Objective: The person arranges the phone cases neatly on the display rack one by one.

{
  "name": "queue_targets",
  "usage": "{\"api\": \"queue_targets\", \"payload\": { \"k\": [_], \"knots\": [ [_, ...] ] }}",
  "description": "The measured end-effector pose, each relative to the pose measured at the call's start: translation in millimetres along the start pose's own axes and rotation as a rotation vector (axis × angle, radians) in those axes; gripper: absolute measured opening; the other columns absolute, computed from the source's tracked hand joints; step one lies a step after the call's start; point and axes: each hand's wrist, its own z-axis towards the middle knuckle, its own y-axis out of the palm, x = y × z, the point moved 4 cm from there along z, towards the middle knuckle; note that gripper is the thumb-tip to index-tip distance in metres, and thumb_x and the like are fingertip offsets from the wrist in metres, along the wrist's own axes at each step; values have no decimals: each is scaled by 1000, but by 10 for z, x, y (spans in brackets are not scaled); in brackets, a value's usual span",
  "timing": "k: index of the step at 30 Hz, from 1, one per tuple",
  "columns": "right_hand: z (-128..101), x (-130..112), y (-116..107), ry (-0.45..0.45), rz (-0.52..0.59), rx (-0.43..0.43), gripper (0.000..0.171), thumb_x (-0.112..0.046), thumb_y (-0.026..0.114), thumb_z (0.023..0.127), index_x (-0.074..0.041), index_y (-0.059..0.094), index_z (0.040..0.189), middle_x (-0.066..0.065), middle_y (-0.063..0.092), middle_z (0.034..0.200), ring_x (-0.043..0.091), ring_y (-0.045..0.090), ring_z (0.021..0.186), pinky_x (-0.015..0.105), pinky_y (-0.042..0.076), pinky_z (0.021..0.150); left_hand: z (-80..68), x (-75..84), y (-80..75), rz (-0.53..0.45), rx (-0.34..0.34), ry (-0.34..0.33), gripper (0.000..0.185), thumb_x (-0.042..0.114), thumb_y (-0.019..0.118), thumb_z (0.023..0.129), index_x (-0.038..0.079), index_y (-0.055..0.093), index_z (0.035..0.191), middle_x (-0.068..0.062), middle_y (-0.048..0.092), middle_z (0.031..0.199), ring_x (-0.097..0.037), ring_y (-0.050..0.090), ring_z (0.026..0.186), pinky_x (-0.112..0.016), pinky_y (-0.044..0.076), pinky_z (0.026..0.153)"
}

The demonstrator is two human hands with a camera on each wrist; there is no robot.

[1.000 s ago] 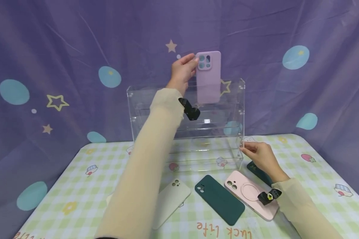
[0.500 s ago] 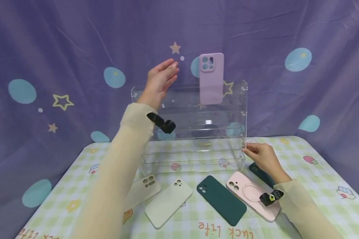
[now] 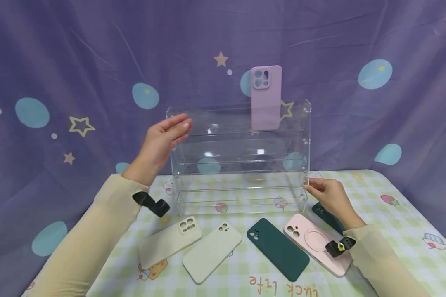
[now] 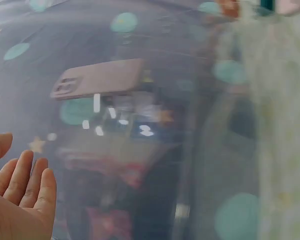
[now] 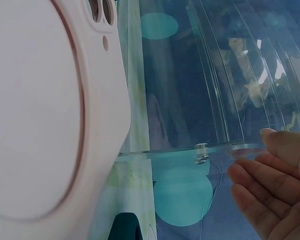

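Note:
A lilac phone case (image 3: 266,103) stands upright on the top tier of a clear acrylic display rack (image 3: 226,160), right of its middle. In the head view my left hand (image 3: 159,142) is in the air by the rack's left side, fingers extended and holding nothing. The left wrist view shows its palm and loosely bent fingers (image 4: 42,187), away from the lilac case. With thumb and fingers, my right hand (image 3: 331,200) pinches the edge of the rack's right side panel. In the right wrist view, the thumb and fingertips (image 5: 238,172) lie on either side of that panel.
Along the front of the checked tablecloth (image 3: 122,284) lie a cream phone case (image 3: 167,245), a pale green one (image 3: 212,253), a dark green one (image 3: 278,249) and a pink one (image 3: 316,243). Another dark green case (image 3: 328,218) lies partly under the right forearm. A purple curtain (image 3: 171,49) hangs behind.
My left hand has let go of the lilac case and moved left and down, uncovering the cream case. The lilac case stays on the rack. My right hand keeps its place at the side panel.

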Motion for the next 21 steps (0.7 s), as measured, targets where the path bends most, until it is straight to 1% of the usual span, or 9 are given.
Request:
{"api": "queue_targets", "payload": {
  "k": [3, 6, 8, 10, 12, 15, 18, 19, 21],
  "knots": [
    [-5, -8, 8, -3, 2, -2, 39, -24, 63, 92, 8, 64, 115, 24, 69, 102, 35, 68, 86, 40, 56, 67, -193, -192, -90, 95, -43, -46, 48, 11, 64, 90, -1, 48, 134, 15, 70, 98, -4, 63, 101, -23, 48, 94],
    [-9, -11, 13, -6, 0, 6, 38, -22, 64, 91, 8, 64, 114, 25, 69, 102, 35, 68, 86, 41, 56, 67, -401, -412, -166, 187, -86, -100, 48, 14, 63, 92, 0, 48, 135, 17, 70, 101, -1, 63, 102, -20, 48, 92],
    [-12, -12, 15, -10, -3, 9, 37, -21, 64, 91, 7, 64, 114, 24, 69, 102, 35, 68, 85, 41, 56, 67, -529, -554, -213, 220, -112, -126, 49, 15, 63, 92, 1, 47, 136, 16, 69, 105, -1, 62, 104, -21, 46, 95],
    [-14, -14, 11, -14, -6, 17, 36, -20, 64, 91, 7, 64, 114, 25, 69, 102, 35, 68, 85, 41, 56, 67, -631, -682, -253, 249, -138, -135, 51, 17, 62, 92, 1, 45, 137, 16, 68, 109, 0, 61, 106, -22, 45, 97],
    [-16, -24, 6, -21, -8, 21, 36, -20, 64, 91, 8, 64, 114, 25, 68, 102, 35, 68, 85, 41, 56, 67, -701, -808, -295, 243, -155, -149, 53, 18, 63, 92, 0, 44, 138, 15, 67, 111, -1, 60, 108, -22, 45, 98],
    [-19, -37, -3, -27, -15, 26, 36, -20, 64, 91, 8, 64, 113, 26, 68, 102, 36, 68, 84, 42, 56, 66, -781, -998, -365, 261, -192, -182, 55, 18, 63, 91, 0, 43, 139, 10, 66, 118, 0, 59, 109, -23, 44, 99],
    [-24, -33, -1, -30, -17, 25, 35, -19, 64, 91, 9, 64, 113, 26, 68, 102, 36, 68, 84, 42, 56, 66, -854, -1189, -435, 308, -225, -235, 54, 17, 63, 91, 1, 43, 139, -2, 61, 128, -1, 58, 110, -26, 44, 100],
    [-25, -28, 1, -30, -18, 25, 35, -19, 64, 91, 8, 64, 113, 26, 68, 102, 36, 68, 84, 42, 56, 66, -877, -1247, -455, 328, -238, -252, 54, 17, 62, 92, 1, 43, 139, -5, 58, 132, -3, 57, 112, -27, 44, 100],
    [-27, -18, 3, -30, -18, 25, 35, -19, 64, 91, 8, 64, 113, 26, 68, 101, 36, 68, 84, 42, 56, 66, -915, -1349, -494, 360, -254, -272, 52, 17, 61, 92, 1, 43, 138, -12, 54, 136, -13, 55, 119, -28, 45, 99]
  ]
}}
